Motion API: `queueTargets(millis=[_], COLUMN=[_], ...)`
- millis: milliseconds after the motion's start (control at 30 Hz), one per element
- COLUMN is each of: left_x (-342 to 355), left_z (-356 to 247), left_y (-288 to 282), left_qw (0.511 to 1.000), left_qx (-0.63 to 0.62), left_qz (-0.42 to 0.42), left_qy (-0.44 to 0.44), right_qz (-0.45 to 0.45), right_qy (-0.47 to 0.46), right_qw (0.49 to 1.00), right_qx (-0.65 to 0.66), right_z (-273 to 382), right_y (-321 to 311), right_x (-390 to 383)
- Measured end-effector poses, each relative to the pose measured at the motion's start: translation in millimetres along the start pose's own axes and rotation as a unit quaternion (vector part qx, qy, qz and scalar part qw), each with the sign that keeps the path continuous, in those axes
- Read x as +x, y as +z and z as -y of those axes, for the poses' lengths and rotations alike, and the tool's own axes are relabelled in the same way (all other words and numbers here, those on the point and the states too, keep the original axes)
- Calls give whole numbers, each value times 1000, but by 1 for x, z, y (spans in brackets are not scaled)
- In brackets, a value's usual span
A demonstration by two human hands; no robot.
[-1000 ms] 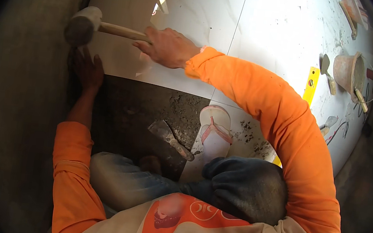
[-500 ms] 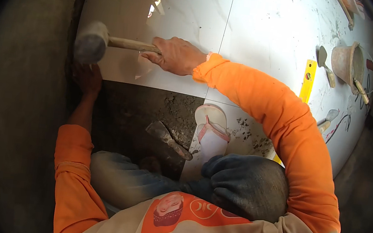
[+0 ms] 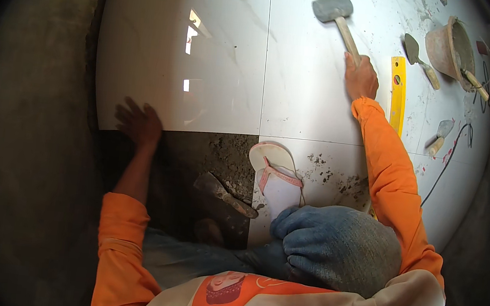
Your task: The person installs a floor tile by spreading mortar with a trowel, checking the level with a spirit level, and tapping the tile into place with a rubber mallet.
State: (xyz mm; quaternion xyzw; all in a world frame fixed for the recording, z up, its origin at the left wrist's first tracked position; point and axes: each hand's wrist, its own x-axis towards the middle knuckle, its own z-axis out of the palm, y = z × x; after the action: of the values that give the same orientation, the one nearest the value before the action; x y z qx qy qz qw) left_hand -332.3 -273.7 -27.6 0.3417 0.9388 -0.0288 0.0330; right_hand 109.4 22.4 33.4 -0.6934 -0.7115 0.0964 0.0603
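Observation:
My right hand (image 3: 362,80) grips the wooden handle of a rubber mallet (image 3: 333,7). The mallet's grey head points away from me, over the glossy white floor tiles (image 3: 313,88). At the left, my left hand (image 3: 141,123) has its fingers spread on the near edge of a large white tile (image 3: 146,69). That tile reaches close to the wall. Just this side of its edge lies a dark bed of mortar (image 3: 230,151). A trowel (image 3: 225,194) rests on the mortar near my sandalled foot (image 3: 278,178).
A yellow spirit level (image 3: 396,98) lies right of my right hand. Beyond it are a trowel (image 3: 421,61), a bucket (image 3: 444,49) with a wooden handle leaning out, a smaller trowel (image 3: 440,138) and a black cable (image 3: 451,158). A grey wall (image 3: 27,98) rises at the left.
My right hand has swung the mallet from the wall side far over to the right. My left hand has shifted right and nearer along the tile's edge, its fingers now spread.

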Motion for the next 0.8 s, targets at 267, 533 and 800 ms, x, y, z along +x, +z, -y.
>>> queueTargets(millis=[267,533,800], left_x=[-87,-43,54], left_z=[-135,-98,-15], left_y=[-13,-32,-21], left_qw=[962,956,997], left_qx=[-73,-31,9], left_qz=[-7,68,-7], left_qy=[261,283,77], right_qz=[109,95,43], right_qy=[-419,-402,-292], right_qw=[899,909,955], right_qx=[-66,-50,-26], right_z=[78,127,168], right_y=[58,56,72], right_x=[-123,-52,49])
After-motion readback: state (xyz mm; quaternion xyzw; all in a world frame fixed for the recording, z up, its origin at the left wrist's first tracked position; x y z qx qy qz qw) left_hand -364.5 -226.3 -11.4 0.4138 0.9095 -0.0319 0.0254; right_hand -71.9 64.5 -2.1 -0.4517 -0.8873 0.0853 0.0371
